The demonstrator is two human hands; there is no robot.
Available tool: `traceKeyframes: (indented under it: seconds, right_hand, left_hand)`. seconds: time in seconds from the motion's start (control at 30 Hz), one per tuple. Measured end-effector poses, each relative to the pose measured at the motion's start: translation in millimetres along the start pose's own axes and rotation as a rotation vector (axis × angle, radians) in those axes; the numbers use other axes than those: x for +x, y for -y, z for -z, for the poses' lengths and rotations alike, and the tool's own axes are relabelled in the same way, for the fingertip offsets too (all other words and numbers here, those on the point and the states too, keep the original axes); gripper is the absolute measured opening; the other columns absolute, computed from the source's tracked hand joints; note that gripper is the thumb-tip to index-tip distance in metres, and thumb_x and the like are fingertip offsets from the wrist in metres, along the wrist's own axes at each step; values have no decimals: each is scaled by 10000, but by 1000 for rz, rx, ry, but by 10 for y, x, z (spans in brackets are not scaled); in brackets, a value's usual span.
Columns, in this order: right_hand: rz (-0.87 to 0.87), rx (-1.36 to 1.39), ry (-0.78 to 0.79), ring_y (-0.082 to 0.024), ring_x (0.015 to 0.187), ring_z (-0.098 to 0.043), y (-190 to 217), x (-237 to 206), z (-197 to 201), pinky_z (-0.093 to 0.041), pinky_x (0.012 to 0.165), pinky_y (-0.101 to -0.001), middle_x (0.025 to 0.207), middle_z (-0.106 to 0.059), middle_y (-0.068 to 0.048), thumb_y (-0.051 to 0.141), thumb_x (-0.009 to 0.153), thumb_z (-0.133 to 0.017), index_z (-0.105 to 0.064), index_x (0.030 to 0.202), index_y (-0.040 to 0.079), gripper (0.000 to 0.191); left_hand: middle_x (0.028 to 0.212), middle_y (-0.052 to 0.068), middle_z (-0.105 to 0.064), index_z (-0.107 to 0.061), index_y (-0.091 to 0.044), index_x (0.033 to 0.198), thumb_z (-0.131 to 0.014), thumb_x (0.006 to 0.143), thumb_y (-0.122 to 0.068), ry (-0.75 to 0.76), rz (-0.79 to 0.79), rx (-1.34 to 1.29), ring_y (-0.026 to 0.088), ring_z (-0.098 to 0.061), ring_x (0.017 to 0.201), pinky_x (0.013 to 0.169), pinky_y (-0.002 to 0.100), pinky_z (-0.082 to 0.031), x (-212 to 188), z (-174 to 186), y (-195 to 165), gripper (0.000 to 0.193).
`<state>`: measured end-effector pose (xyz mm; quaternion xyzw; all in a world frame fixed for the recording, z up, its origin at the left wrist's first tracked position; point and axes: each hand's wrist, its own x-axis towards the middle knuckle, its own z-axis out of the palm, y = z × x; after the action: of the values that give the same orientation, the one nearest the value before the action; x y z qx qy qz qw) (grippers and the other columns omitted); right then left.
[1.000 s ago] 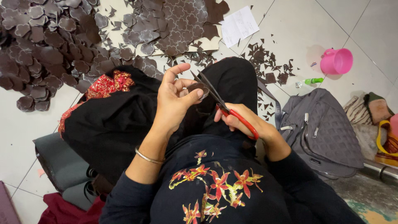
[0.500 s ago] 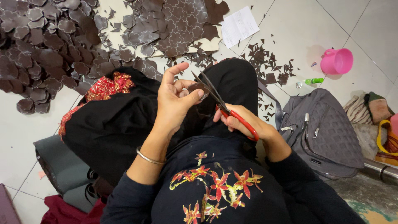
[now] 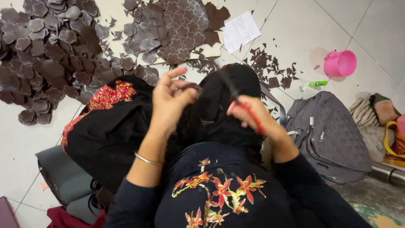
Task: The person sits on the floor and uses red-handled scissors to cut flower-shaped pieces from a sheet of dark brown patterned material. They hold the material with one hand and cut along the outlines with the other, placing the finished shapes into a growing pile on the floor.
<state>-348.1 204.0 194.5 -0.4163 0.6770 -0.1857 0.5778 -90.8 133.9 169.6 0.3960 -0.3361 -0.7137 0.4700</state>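
Head view, looking down over your lap. Your left hand (image 3: 171,101) is raised over the black cloth (image 3: 109,131) on your knees, thumb and forefinger pressed together on a small dark brown piece (image 3: 193,88) that shows only at its edge past the fingertips; its outline is blurred and cannot be read.

Your right hand (image 3: 249,114) is closed around the red handles of the scissors (image 3: 242,105). The blades run from that hand up and to the left, toward the top of the frame, and are smeared by motion; whether they stand apart or together cannot be told.

Relation that matters: the pinched piece lies just to the left of the blades and near their upper part, not at the handles. The scissors' long axis slants from lower right to upper left, so the tips point past the piece, not straight into it. The left hand is on the piece; the right hand reaches it only through the blades. Whether blade and piece are touching cannot be told.

Surroundings: a heap of cut flower-shaped brown pieces (image 3: 46,55) lies on the tiled floor (image 3: 295,25) to the upper left, well apart from both hands. A patterned brown sheet (image 3: 177,29) lies beyond your knees, with scattered offcuts (image 3: 270,69) nearby, and a white paper (image 3: 240,31) just beside it. A grey bag (image 3: 329,135) and a pink cup (image 3: 341,63) sit to your right.
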Motion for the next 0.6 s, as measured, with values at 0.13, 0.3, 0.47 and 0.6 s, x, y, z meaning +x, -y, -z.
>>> traceKeyframes:
  seconds: [0.13,0.3,0.47,0.6]
  right_hand:
    - [-31,290,-131,-114,431,-547,33,159,614,-399,376,-266,639,-572,-8,444,936,-598,-694,940,65,391]
    - [-25,-261,-625,-146,590,-561,-441,466,1081,-448,529,-311,756,-592,-102,533,1047,-759,-622,951,-56,613]
    - [-261,-440,-581,-346,796,-751,-881,553,813,-577,735,-432,869,-758,-226,370,801,-696,-753,942,3,397]
    - [-29,-606,-599,-378,885,-709,-1082,366,607,-539,809,-448,917,-741,-226,392,710,-794,-738,985,21,465]
  left_hand:
    - [1074,47,-697,-638,-13,1227,-703,883,28,-241,-117,219,105,-672,898,754,237,-578,383,520,50,352]
    - [989,59,-715,-718,-1,1127,-772,826,17,-518,-175,570,120,-664,876,787,228,-551,677,1043,35,306]
    - [925,66,-710,-716,-11,1110,-785,778,41,-649,52,542,124,-653,744,682,261,-554,668,1080,-97,343]
    - [984,104,-706,-701,-4,1192,-730,816,56,-630,113,420,189,-630,720,638,326,-529,679,1089,-78,382]
